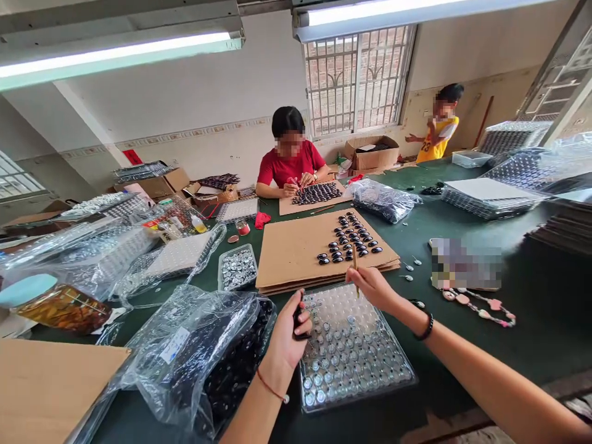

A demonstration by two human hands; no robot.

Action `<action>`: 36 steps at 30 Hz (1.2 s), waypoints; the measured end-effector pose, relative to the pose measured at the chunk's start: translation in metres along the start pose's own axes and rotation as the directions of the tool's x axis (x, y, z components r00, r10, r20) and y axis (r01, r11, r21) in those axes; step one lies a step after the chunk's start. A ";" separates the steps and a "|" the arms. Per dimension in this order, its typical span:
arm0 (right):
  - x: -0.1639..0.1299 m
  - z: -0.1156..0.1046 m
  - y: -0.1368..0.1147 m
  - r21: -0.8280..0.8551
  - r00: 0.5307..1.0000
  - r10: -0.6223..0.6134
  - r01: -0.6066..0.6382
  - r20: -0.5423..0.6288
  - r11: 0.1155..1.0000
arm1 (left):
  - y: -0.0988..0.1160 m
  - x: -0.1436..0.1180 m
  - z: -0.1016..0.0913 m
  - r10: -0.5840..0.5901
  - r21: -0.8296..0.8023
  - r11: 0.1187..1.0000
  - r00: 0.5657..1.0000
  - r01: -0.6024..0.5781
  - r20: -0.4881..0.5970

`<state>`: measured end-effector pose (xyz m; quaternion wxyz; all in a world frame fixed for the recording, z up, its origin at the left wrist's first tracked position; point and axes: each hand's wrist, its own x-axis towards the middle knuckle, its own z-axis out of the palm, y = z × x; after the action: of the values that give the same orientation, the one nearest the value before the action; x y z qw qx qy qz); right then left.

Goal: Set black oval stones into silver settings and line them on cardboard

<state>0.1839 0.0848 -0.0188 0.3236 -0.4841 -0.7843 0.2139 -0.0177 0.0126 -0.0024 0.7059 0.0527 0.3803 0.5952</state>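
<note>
My left hand (pixel 289 336) grips a small black oval piece (pixel 300 320) at the left rim of a clear plastic tray (pixel 398 382) that holds several round metal caps. My right hand (pixel 372 285) pinches a thin wooden stick (pixel 355 262) upright above the tray's far edge. Just beyond lies a stack of cardboard sheets (pixel 291 253) with several black oval stones (pixel 349 240) set in rows on it.
A plastic bag of black pieces (pixel 217 351) lies left of the tray. A small tray of metal caps (pixel 238 268) sits behind it. Across the green table (pixel 531 308) a person in red (pixel 291 161) works; another in yellow (pixel 439 132) stands far right. Stacked trays (pixel 490 197) fill the right.
</note>
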 end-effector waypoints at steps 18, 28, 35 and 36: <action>-0.006 0.028 -0.036 0.057 0.986 -0.124 0.118 0.110 0.991 | 0.000 -0.001 0.000 0.150 0.320 0.931 0.983 -0.178 0.110; -0.035 0.015 -0.034 0.027 0.934 -0.352 0.351 0.062 0.936 | -0.020 -0.011 0.008 0.369 0.784 0.171 0.777 -0.596 0.510; -0.039 0.017 -0.032 -0.005 0.910 -0.407 0.409 0.075 0.913 | -0.022 -0.002 -0.002 0.345 0.797 0.034 0.755 -0.604 0.557; -0.040 0.018 -0.032 -0.009 0.905 -0.417 0.419 0.082 0.908 | -0.022 -0.001 -0.004 0.346 0.797 0.017 0.751 -0.604 0.562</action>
<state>0.1638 0.0341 -0.0224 0.3245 -0.3004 -0.8846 0.1479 -0.0025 0.0039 -0.0168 0.3050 0.6615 0.5425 0.4184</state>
